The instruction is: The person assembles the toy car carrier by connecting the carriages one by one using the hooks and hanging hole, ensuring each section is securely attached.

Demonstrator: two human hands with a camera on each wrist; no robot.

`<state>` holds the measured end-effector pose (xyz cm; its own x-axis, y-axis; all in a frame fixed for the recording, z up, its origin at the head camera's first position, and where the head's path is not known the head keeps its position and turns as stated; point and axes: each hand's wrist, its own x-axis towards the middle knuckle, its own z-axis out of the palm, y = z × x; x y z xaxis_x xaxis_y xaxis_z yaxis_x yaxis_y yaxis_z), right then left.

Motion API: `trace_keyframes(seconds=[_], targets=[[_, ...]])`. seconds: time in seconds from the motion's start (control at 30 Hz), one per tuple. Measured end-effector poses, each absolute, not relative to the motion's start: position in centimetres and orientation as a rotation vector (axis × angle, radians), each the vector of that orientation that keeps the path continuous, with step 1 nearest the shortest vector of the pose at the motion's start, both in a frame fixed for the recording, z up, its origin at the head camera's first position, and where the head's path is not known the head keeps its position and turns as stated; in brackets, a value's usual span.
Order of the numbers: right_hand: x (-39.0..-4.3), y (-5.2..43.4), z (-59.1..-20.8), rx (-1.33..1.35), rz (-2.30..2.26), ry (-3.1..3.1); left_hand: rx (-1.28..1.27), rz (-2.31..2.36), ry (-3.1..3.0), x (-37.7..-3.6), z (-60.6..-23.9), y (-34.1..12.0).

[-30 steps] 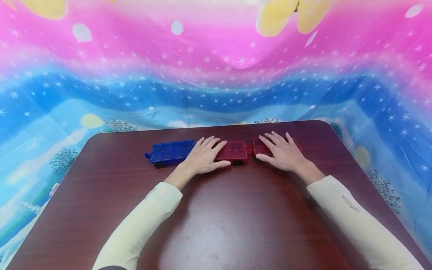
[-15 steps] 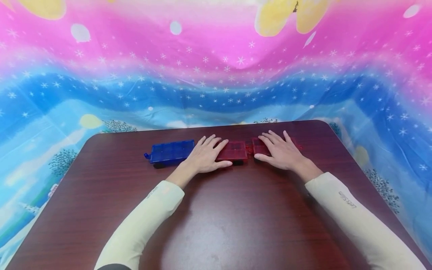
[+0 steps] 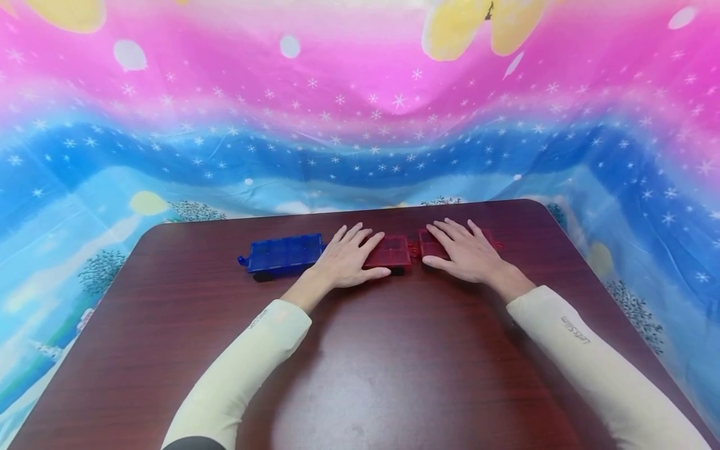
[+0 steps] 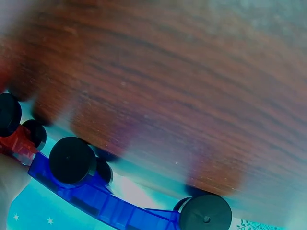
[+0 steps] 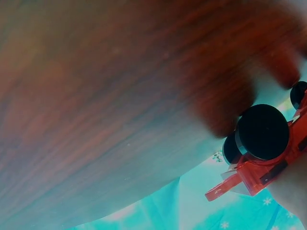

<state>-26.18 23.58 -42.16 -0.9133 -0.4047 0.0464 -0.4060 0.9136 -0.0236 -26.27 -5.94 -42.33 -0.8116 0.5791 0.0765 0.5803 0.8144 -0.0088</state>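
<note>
Two red see-through toy wagons and a blue one stand in a row near the table's far edge in the head view. My left hand (image 3: 347,257) lies with fingers spread over the left end of the middle red wagon (image 3: 396,251). Left of it is the blue wagon (image 3: 285,253), whose black wheels show in the left wrist view. My right hand (image 3: 465,255) covers most of the other red wagon (image 3: 427,245), fingers extended over its top. A red coupling (image 3: 415,250) joins the two red wagons. The left hand hides where the blue and middle wagons meet.
The dark wood table (image 3: 360,362) has rounded far corners. Behind and beside it hangs a pink and blue patterned cloth (image 3: 360,112). A small blue hook (image 3: 243,260) sticks out at the row's left end, and a red hook (image 5: 223,188) at its right end.
My left hand has slid slightly right over the middle red wagon. The right hand stays nearly where it was, and the wagons hold their places in the row.
</note>
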Motion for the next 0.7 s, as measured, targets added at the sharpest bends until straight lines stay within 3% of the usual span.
trace_keyframes(seconds=[0.7], targets=[[-26.2,23.28,-42.31,0.65,0.022,-3.036,-0.916,-0.002,-2.913,-26.26,-42.73,-5.85]])
